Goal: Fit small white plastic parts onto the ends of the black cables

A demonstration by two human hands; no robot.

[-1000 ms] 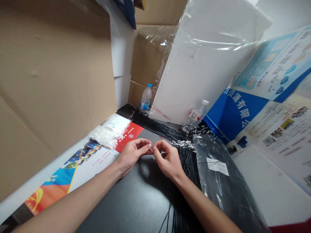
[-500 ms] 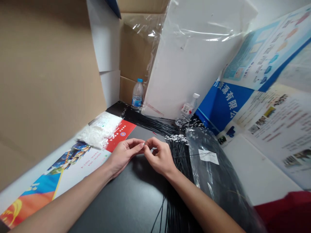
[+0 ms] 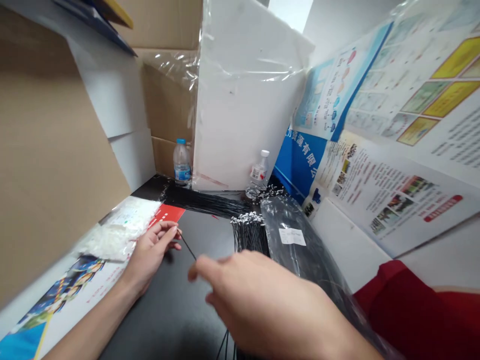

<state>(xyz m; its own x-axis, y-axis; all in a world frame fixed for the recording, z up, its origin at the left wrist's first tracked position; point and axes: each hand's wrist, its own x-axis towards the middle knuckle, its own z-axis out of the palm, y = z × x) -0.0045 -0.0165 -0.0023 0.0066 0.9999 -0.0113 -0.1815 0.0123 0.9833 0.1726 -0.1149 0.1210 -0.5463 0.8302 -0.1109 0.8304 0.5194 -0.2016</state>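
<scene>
Pinched between the thumb and fingertips of my left hand (image 3: pixel 152 252) is the end of a thin black wire (image 3: pixel 188 246). The wire slants down to the right and passes out of sight at the fingers of my right hand (image 3: pixel 247 295). That hand is closer to the camera and slightly blurred, with its fingers curled around the wire and its grip partly hidden. Beneath and behind it lies a thick bundle of black wires (image 3: pixel 249 237) with small white ends. A clear bag of small white pieces (image 3: pixel 112 230) lies beside my left hand.
More black wires (image 3: pixel 206 200) lie across the back of the dark tabletop (image 3: pixel 161 310). Two plastic bottles, one blue-capped (image 3: pixel 182 162) and one white-capped (image 3: pixel 259 172), stand there. A large clear bag (image 3: pixel 300 255) lies on the right. A cardboard panel (image 3: pixel 56 165) rises at the left.
My hands were together at a small white piece; now they are apart. The right has come back toward the camera, and a length of wire shows between them. The view has turned right.
</scene>
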